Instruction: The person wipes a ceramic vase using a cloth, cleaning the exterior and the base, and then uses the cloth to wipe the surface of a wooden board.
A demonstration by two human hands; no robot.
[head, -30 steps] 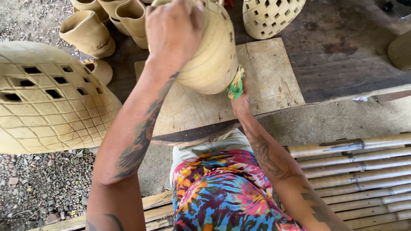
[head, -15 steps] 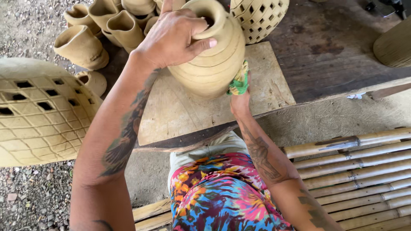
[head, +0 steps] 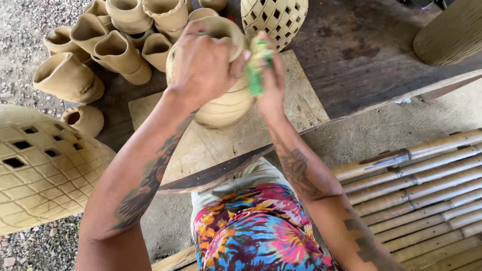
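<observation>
left hand [head: 203,62] grips the rim of an unfired clay pot [head: 223,103] on a wooden board [head: 296,108]; right hand [head: 268,75] pinches a green tool [head: 256,75] against its upper side. smoothing looks unfinished.

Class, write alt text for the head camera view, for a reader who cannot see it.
A person's left hand grips the rim of a ribbed, unfired tan clay vase on a wooden board, while the right hand presses a green sponge to it. Plain clay pots and pierced lattice clay globes stand around.
</observation>
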